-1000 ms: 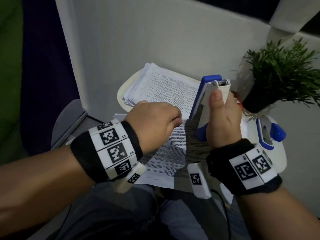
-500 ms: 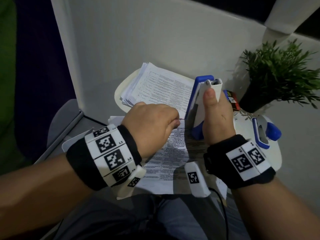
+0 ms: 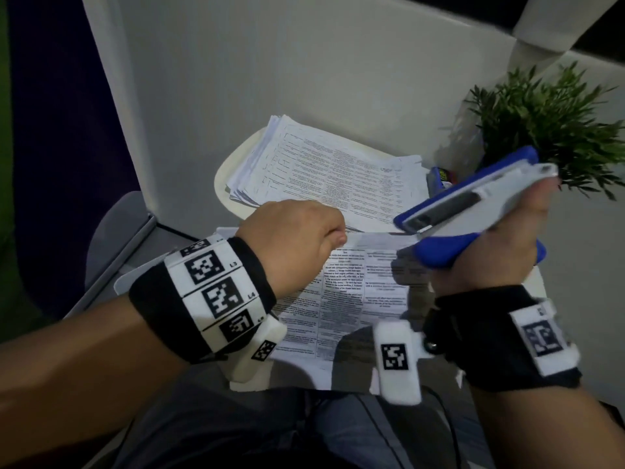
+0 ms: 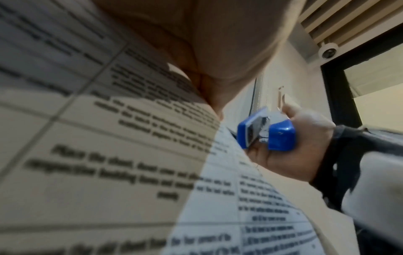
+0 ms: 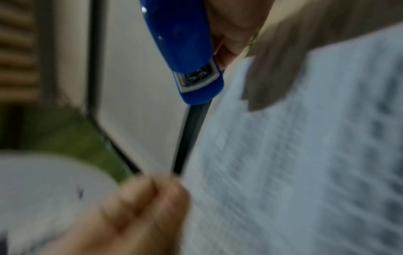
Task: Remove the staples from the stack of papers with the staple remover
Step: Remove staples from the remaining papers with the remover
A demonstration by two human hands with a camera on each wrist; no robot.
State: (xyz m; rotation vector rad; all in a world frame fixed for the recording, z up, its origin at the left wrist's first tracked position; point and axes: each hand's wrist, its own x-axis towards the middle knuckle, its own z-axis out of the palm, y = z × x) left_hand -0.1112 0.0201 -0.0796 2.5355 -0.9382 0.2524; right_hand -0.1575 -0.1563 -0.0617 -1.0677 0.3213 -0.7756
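In the head view my left hand point(image 3: 297, 238) pinches the top edge of a stapled set of printed papers point(image 3: 355, 299) lying over my lap. My right hand point(image 3: 500, 245) grips a blue and white staple remover point(image 3: 473, 204), tilted with its nose pointing left, just above the papers' top right corner. The left wrist view shows the staple remover point(image 4: 266, 134) end-on in the right hand point(image 4: 301, 146), off the paper point(image 4: 130, 155). In the blurred right wrist view the staple remover point(image 5: 185, 51) points toward the left hand's fingertips point(image 5: 148, 198) at the paper's corner.
A thick stack of printed papers point(image 3: 331, 170) lies on a small round white table point(image 3: 223, 174) beyond my hands. A green potted plant point(image 3: 548, 123) stands at the back right, with a small dark box point(image 3: 439, 179) beside it. White walls close in behind.
My right hand has swung the staple remover from upright to lying tilted, nose to the left, and moved it right and up. My left hand still pinches the papers.
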